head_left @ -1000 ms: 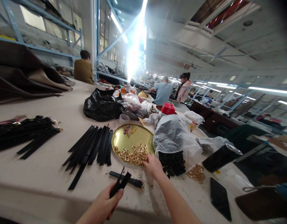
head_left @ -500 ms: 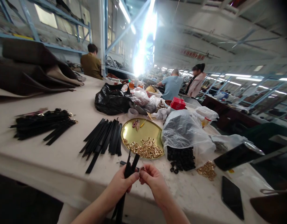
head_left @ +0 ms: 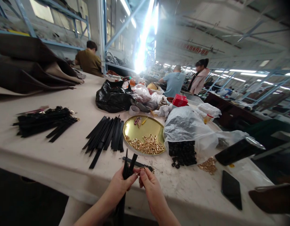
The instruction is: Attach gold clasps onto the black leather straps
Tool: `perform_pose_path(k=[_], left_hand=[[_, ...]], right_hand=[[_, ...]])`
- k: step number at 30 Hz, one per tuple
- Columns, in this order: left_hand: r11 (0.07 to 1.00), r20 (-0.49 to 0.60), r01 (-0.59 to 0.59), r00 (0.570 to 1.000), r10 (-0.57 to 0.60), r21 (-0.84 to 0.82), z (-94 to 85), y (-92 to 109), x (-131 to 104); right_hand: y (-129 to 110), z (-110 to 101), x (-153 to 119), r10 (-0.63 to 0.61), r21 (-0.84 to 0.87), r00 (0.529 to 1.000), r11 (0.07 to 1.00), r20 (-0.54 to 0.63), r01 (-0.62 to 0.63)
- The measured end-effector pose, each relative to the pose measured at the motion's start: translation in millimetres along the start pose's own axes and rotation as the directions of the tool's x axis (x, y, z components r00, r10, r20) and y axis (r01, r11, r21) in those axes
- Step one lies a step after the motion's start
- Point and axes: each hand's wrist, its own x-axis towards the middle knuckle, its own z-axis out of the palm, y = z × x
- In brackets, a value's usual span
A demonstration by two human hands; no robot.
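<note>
My left hand (head_left: pixel 121 182) is closed around a bunch of black straps (head_left: pixel 133 160), whose ends stick up above the fingers while the rest hangs below past the table edge. Close against it, my right hand (head_left: pixel 148 182) pinches a small gold buckle (head_left: pixel 142 168) at the fingertips, partly covered by them. Just behind the hands a single black strap (head_left: pixel 141 164) lies on the table. Beyond it, a round gold tray (head_left: pixel 134 133) bears many gold buckles (head_left: pixel 149 145). Left of the tray, loose black straps (head_left: pixel 104 135) are spread out.
A pile of black straps with metal ends (head_left: pixel 46 121) lies at the left. To the right are a clear plastic bag (head_left: pixel 189 125) of small black parts, gold pieces (head_left: pixel 208 165), a black cylinder (head_left: pixel 239 151) and a phone (head_left: pixel 231 190). A black bag (head_left: pixel 113 97) stands behind; people work beyond.
The view has shifted slightly. My hands have moved a little, with fingertips still together, and the strap lying behind them shows more. The left hand keeps hold of its straps.
</note>
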Motion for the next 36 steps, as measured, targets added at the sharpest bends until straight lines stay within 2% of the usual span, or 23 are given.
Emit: perform_pose_path(k=[5,11,14,17,20,24,26,29,31,34,36], left_hand=[[1.000,-0.013,0.001,1.000,-0.001,0.015,0.2,3,-2],[0.994,0.014,0.026,1.000,-0.025,-0.108,-1.1,9,-8],[0.974,0.046,0.069,0.997,-0.061,-0.214,-2.2,6,-10],[0.949,0.026,0.090,0.996,-0.086,-0.303,-1.4,2,-10],[0.951,0.005,0.077,0.997,-0.079,-0.301,0.6,-1,-8],[0.977,-0.011,0.069,0.997,-0.073,-0.199,0.0,-3,-6],[0.995,-0.034,0.042,0.998,-0.046,-0.093,-3.4,-1,-7],[0.974,-0.042,-0.085,0.994,0.096,0.212,-10.6,7,-9],[0.897,0.040,-0.175,0.984,0.174,0.406,-14.1,14,-12],[0.810,0.172,-0.252,0.967,0.189,0.529,-14.6,21,-15],[0.798,0.180,-0.251,0.967,0.181,0.548,-12.8,22,-16]], right_hand=[[5,2,-5,-0.032,-0.071,0.999,0.997,-0.023,0.030],[8,3,-5,-0.222,-0.244,0.973,0.949,-0.065,0.200],[6,3,-6,-0.228,-0.221,0.972,0.952,-0.054,0.211],[3,4,-8,-0.216,-0.162,0.976,0.965,-0.033,0.208],[2,6,-9,-0.134,-0.083,0.990,0.988,-0.041,0.130],[10,9,-11,0.068,0.219,0.998,0.973,0.008,-0.069],[14,9,-10,0.118,0.303,0.991,0.944,0.057,-0.130],[13,6,-9,0.088,0.168,0.995,0.981,0.041,-0.094],[8,5,-9,-0.006,0.028,0.999,1.000,0.048,0.005],[4,4,-10,-0.112,-0.124,0.985,0.984,0.134,0.129],[7,3,-10,-0.104,-0.172,0.979,0.976,0.175,0.135]])
